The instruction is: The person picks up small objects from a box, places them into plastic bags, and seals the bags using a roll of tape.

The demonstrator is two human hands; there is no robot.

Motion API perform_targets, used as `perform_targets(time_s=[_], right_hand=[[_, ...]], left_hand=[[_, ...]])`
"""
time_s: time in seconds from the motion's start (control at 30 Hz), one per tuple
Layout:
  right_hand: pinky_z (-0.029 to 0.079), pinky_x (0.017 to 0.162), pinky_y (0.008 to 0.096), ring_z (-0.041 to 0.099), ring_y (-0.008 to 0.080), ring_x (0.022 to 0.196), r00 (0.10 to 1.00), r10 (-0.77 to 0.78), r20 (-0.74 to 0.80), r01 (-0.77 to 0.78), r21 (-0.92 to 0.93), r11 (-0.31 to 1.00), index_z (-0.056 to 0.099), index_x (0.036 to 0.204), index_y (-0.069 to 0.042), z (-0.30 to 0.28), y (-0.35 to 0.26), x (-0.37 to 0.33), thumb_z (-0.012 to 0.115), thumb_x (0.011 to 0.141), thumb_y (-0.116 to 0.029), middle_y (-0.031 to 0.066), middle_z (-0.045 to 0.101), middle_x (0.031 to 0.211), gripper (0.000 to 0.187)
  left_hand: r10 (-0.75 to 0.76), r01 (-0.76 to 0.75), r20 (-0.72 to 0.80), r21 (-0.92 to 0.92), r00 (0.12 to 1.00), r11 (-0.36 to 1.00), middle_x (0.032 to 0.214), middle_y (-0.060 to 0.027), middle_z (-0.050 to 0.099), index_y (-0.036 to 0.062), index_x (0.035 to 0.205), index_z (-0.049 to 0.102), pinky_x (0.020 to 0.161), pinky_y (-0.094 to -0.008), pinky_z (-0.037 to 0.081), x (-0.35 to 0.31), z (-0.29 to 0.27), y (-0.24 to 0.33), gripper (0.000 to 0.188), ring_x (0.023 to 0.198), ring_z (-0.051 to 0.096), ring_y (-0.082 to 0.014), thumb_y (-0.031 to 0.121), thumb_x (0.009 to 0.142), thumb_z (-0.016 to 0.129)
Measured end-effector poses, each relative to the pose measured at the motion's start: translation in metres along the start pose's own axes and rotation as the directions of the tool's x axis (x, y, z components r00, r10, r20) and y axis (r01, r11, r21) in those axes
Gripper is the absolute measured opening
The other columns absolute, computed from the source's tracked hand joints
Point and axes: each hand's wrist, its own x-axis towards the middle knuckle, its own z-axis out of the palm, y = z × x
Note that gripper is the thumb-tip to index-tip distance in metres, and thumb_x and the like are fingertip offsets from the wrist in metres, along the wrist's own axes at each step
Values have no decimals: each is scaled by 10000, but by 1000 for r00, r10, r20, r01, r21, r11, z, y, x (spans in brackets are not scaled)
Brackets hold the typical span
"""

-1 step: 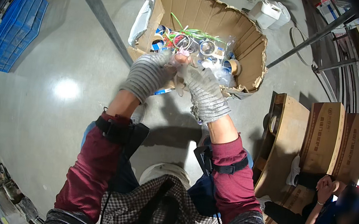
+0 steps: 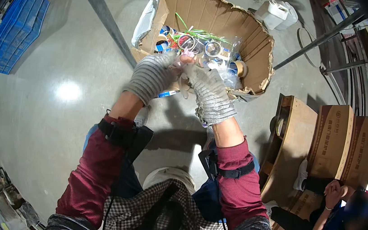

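My left hand [image 2: 153, 76] and my right hand [image 2: 210, 93], both in grey knitted gloves with bare fingertips, meet over the near edge of a cardboard box [image 2: 214, 8]. Their fingers are closed in a pinch around a crumpled translucent strip [image 2: 184, 87], part of which hangs below them. What lies between the fingertips is partly hidden. Inside the box, just beyond my hands, are tape rolls [image 2: 213, 49], a brown tape roll [image 2: 238, 68], green cords [image 2: 198, 33] and clear plastic film [image 2: 229, 78].
White plastic jugs [image 2: 271, 14] stand behind the box at right. Metal poles [image 2: 102, 15] slant past it. Blue crates [image 2: 19, 28] are at far left. On the right are a wooden structure [image 2: 293, 141], tall cartons [image 2: 330, 136] and a seated person with clasped hands [image 2: 332, 194].
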Motion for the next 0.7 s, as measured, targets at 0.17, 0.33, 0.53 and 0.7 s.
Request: perform_targets(time_s=[0.17,0.33,0.53,0.7], right_hand=[[466,605,274,582,141,704,938,346,-30,-231,689,687,594,1015,-100,42,23,-4,536,832,-153,58,602,807,200],[479,645,398,608,280,767,951,309,-14,-278,400,873,583,905,-71,-2,-2,5,537,763,-102,131,604,809,152],[473,597,376,595,277,695,985,130,-110,-128,23,991,597,824,-74,-11,-9,5,535,759,-106,117,591,776,96],[469,633,333,576,248,699,686,704,186,-598,695,399,628,877,-67,-48,-6,0,612,739,-172,110,578,844,174]], left_hand=[[110,-86,-36,405,993,910,728,-150,604,35,798,530,606,-350,476,4,-4,9,158,652,603,-269,186,784,574],[64,-53,-10,438,998,897,705,-132,589,38,776,511,590,-363,465,7,0,4,165,656,594,-265,193,831,512],[9,16,-89,278,996,960,725,-160,584,23,843,541,624,-384,461,20,3,-32,239,687,584,-288,258,814,502],[-173,175,-63,30,983,984,798,-181,621,33,906,567,691,-382,485,5,-20,-7,326,749,616,-317,323,757,563]])
